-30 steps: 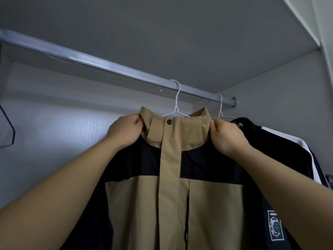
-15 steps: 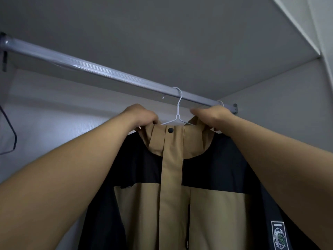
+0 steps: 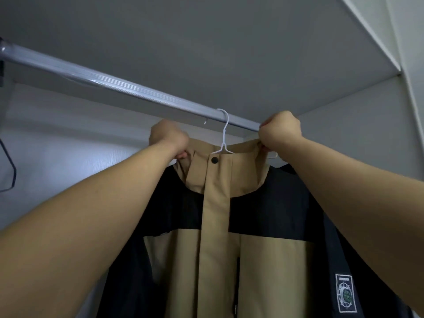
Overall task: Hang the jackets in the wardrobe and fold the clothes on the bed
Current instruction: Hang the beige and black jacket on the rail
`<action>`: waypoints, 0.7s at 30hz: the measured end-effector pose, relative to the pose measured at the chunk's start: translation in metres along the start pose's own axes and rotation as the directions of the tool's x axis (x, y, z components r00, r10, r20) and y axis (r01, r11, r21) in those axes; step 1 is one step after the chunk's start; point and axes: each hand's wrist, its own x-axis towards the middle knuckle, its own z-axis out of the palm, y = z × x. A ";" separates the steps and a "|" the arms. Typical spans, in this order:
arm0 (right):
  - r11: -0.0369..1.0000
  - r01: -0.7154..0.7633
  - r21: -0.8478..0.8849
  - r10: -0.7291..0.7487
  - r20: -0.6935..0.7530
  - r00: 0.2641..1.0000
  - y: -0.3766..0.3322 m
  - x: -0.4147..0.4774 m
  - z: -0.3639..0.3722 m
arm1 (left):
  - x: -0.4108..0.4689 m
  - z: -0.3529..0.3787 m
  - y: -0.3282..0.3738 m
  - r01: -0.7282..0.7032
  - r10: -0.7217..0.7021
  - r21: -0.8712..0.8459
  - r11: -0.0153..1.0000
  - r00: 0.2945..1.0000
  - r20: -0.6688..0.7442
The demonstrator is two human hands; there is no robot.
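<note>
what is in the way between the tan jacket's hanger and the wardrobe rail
Nothing visible stands between them. The hook of the white hanger already loops over the rail, which shows bare to the hook's left. The tan jacket hangs below it.

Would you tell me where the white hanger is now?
In the head view, the white hanger hooks over the rail at centre, above the tan jacket's collar, between the left hand and right hand.
</note>
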 end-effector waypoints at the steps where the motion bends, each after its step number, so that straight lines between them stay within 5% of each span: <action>1: 0.998 0.025 0.066 -0.024 -0.019 1.000 0.007 -0.012 0.000 | -0.004 0.000 -0.010 0.003 -0.004 -0.019 1.000 1.000 -0.010; 5: 0.936 0.223 -0.272 -0.242 -0.038 0.969 0.045 -0.062 0.014 | -0.015 0.011 -0.067 0.070 -0.063 0.119 0.990 0.996 -0.065; 11: 0.780 0.390 -0.490 -0.449 -0.003 0.894 0.092 -0.062 0.027 | -0.020 0.036 -0.100 -0.107 0.121 0.286 0.952 0.992 -0.032; 17: 0.748 0.383 -0.542 -0.452 0.005 0.892 0.093 -0.065 0.026 | -0.018 0.048 -0.099 -0.084 0.093 0.245 0.966 0.995 -0.025; 21: 0.783 0.400 -0.476 -0.473 -0.038 0.880 0.099 -0.077 0.005 | -0.059 0.047 -0.095 -0.204 0.234 0.135 0.970 0.934 -0.269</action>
